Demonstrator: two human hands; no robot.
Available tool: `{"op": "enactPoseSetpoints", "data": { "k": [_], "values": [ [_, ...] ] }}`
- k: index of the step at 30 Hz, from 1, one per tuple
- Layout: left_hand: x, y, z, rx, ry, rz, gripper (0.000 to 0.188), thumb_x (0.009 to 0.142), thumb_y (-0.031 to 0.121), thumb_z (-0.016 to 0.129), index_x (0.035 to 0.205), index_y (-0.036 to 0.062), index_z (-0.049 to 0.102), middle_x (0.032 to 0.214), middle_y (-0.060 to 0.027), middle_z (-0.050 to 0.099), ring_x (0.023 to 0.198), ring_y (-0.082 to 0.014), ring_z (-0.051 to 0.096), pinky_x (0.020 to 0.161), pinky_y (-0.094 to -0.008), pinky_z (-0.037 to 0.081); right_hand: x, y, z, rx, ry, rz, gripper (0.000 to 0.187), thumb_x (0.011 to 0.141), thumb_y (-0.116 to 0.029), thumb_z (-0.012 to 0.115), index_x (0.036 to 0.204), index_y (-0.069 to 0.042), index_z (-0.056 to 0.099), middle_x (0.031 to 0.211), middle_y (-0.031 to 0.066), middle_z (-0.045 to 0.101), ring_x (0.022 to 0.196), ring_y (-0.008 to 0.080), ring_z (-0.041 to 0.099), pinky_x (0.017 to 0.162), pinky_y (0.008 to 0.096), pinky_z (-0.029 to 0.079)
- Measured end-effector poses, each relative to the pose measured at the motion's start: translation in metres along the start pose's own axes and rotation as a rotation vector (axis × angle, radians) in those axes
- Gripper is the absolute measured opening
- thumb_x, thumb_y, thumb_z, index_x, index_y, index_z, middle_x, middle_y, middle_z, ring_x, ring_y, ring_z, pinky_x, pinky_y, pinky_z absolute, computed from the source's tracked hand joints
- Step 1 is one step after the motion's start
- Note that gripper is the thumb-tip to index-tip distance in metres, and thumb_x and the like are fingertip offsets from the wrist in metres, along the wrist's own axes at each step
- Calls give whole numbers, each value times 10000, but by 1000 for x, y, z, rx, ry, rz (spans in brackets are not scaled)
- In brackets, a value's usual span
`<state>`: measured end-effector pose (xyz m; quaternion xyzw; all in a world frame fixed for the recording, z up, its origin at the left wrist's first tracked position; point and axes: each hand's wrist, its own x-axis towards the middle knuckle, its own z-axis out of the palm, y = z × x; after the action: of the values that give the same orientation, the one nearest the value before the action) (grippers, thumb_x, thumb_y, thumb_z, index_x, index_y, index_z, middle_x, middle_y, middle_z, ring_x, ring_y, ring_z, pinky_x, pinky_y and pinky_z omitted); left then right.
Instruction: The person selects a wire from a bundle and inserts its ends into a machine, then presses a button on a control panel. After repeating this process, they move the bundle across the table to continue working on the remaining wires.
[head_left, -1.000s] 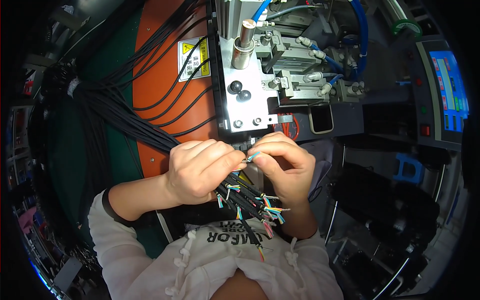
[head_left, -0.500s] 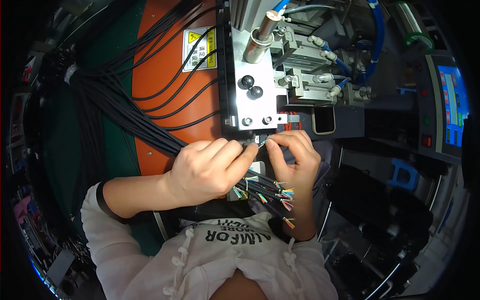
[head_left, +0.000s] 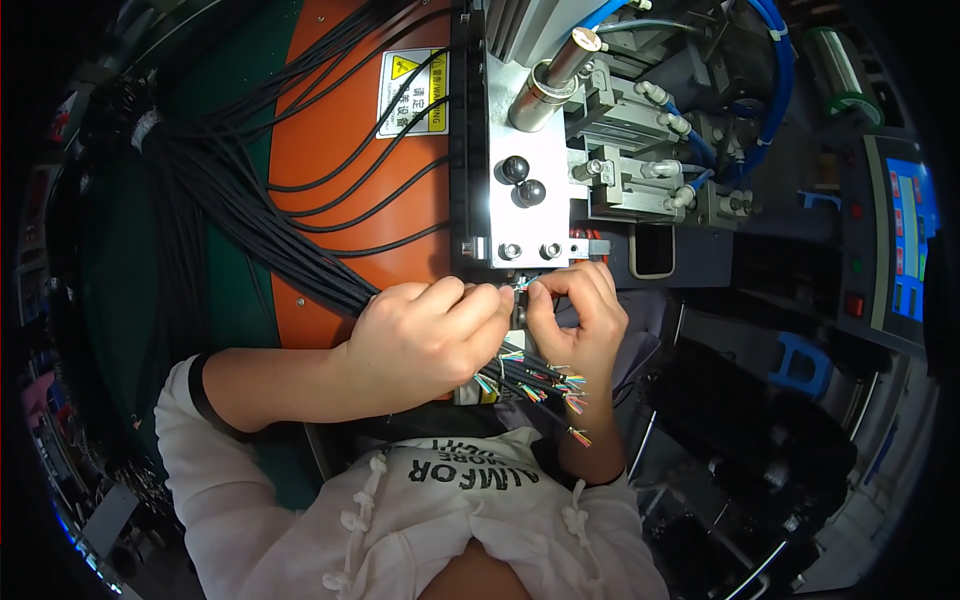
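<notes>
Just below the front of a metal machine head, my two hands meet at the end of a black cable. Its thin coloured wires show between my fingertips. My left hand is closed on the cable end, thumb and index finger pinching beside the wires; its palm side is hidden. On the other side my right hand pinches the wire tips between thumb and index finger. Below my hands a bunch of black cables juts out to the right, with several stripped, multicoloured ends.
A thick bundle of black cables runs over the orange panel on the left. Several single cables lead into the machine's side. Pneumatic cylinders with blue hoses stand behind. A control screen is at right, with a blue stool below.
The machine sits slightly further right in the picture. My fingertips stay close together at the machine's front, and more of the coloured wires now shows between them.
</notes>
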<state>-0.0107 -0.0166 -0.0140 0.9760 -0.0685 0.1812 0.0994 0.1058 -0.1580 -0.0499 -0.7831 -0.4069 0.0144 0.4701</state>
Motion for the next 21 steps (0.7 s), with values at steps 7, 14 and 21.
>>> {"op": "enactPoseSetpoints", "data": {
  "k": [7,14,21],
  "values": [
    [7,-4,3,-21,-8,-3,276,695,105,643,961,64,704,670,31,424,570,-92,464,458,-231,346,-8,7,7,370,19,456,93,725,40,656,706,5,573,676,66,555,637,195,522,622,282,436],
    [6,-2,4,2,1,-6,281,699,110,650,975,89,700,685,34,439,579,-90,482,466,-240,359,-1,10,2,212,28,140,95,743,6,699,751,7,605,727,79,602,688,219,571,651,302,461],
    [3,-1,3,9,-10,-86,319,703,83,655,1018,110,703,742,25,507,617,-96,525,490,-239,392,3,5,3,49,59,-83,89,760,-6,710,773,7,622,764,85,627,714,225,588,678,301,465]
  ]
}}
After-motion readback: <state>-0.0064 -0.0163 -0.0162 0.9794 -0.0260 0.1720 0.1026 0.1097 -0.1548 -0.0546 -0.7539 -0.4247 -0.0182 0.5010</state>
